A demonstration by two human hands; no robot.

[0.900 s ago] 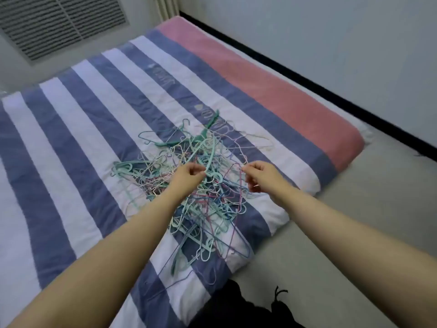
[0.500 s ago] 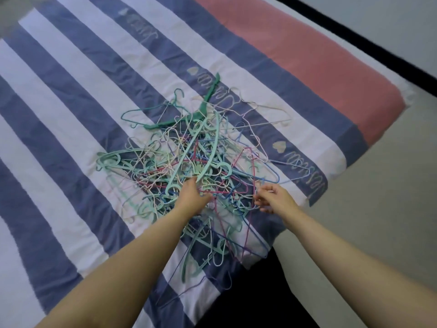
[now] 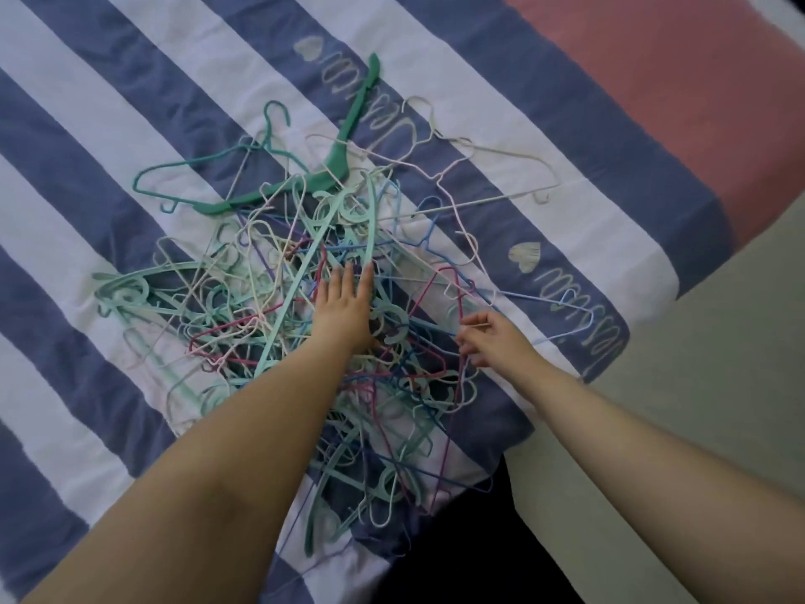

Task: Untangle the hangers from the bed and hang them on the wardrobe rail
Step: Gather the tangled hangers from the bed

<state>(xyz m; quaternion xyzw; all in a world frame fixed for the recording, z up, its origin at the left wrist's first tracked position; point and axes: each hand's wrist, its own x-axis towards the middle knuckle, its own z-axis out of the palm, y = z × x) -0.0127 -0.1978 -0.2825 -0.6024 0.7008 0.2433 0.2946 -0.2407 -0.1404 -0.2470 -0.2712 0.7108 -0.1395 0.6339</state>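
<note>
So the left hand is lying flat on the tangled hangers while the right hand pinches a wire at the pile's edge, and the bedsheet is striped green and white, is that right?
Not quite: the bedsheet is striped blue and white, with a pink band along its far side, as the head view shows. The rest holds: the left hand lies flat on the tangled hangers, and the right hand pinches a wire at the pile's edge.

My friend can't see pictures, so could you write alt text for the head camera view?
Two bare arms reach into a tangled pile of hangers on a striped bed. The left hand lies flat on the pile; the right hand pinches a thin wire at its edge.
</note>
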